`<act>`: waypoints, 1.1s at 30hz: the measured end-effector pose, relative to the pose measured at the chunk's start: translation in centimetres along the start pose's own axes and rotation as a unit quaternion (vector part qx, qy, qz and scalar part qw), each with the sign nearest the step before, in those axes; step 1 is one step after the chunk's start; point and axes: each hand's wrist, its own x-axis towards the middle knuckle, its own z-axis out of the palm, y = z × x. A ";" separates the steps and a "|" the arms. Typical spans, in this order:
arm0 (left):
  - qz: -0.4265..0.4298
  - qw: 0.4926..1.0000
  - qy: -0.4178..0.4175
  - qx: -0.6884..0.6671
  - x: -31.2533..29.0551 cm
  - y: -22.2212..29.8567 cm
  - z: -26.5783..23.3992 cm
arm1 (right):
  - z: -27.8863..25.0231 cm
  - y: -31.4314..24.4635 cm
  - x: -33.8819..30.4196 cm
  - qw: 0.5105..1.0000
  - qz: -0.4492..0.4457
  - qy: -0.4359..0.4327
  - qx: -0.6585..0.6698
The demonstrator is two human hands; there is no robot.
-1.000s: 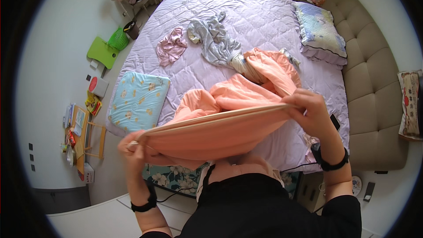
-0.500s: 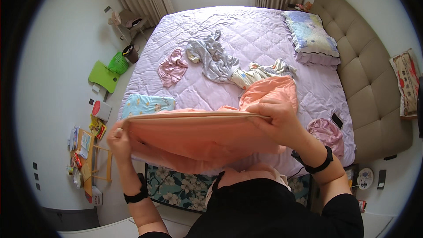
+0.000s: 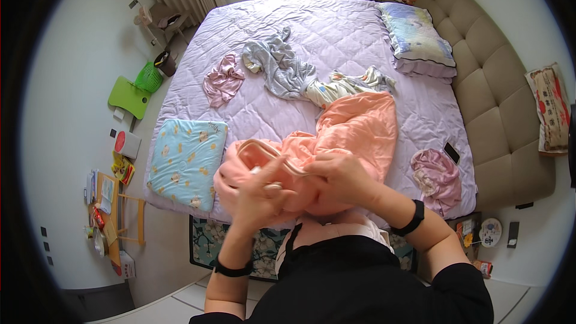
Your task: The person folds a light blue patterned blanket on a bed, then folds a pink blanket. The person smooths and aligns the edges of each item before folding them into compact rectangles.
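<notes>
A peach-coloured cloth (image 3: 363,121) with a pale-edged opening lies bunched on the near part of the bed, its far end spread flat. My right hand (image 3: 343,174) pinches the pale edge at the right side of the opening. Over the near left folds is my left hand (image 3: 263,198), a ring on one finger, its fingers apart and one stretched toward the opening. Left of the cloth lies a light blue patterned pillow (image 3: 187,162). Touching the far end of the peach cloth is a pale patterned garment (image 3: 348,87).
On the lilac quilted bed (image 3: 336,24) are a grey garment (image 3: 282,69), a pink garment (image 3: 224,81), a bunched pink cloth (image 3: 437,181), a phone (image 3: 451,153) and a pillow (image 3: 417,36). The padded headboard (image 3: 498,96) stands right. A small wooden table (image 3: 111,222) is at the left.
The stretched peach cloth has come down and bunched on the bed. My left hand has moved right, toward my right hand, and opened. More of the blue pillow shows.
</notes>
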 end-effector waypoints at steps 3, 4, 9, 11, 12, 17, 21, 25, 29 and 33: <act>0.010 0.998 -0.056 0.016 0.0 -1.5 2.9 | 2.1 -1.3 0.1 0.999 0.013 -0.009 0.047; -0.005 0.994 -0.077 0.071 0.0 -1.6 2.6 | 2.9 -1.0 -0.3 0.998 0.017 -0.008 0.056; -0.071 0.970 -0.090 0.216 -2.0 -3.0 2.2 | 4.2 0.8 -3.1 0.979 0.095 -0.059 0.172; -0.094 0.980 -0.044 0.168 -3.5 -2.9 1.4 | 4.9 2.5 -4.3 0.974 0.075 -0.102 0.188; -0.108 0.984 -0.028 0.139 -4.0 -2.7 1.0 | 5.2 3.5 -5.2 0.974 0.068 -0.129 0.176; -0.138 0.987 0.052 0.070 -7.9 -2.2 -1.8 | 7.0 9.6 -9.8 0.950 0.075 -0.242 0.180; -0.149 0.979 0.116 0.080 -10.4 -1.5 -3.0 | 7.2 15.1 -13.6 0.938 0.058 -0.326 0.099; -0.153 0.961 0.207 0.101 -12.0 -1.5 -2.9 | 5.0 15.9 -14.8 0.907 -0.044 -0.418 -0.012; -0.122 0.956 0.250 0.096 -12.8 -1.7 -2.2 | 4.1 13.8 -14.6 0.833 0.008 -0.553 0.000; -0.085 0.963 0.253 0.035 -12.6 -1.7 -1.2 | 6.6 13.1 -12.3 0.903 0.021 -0.418 0.095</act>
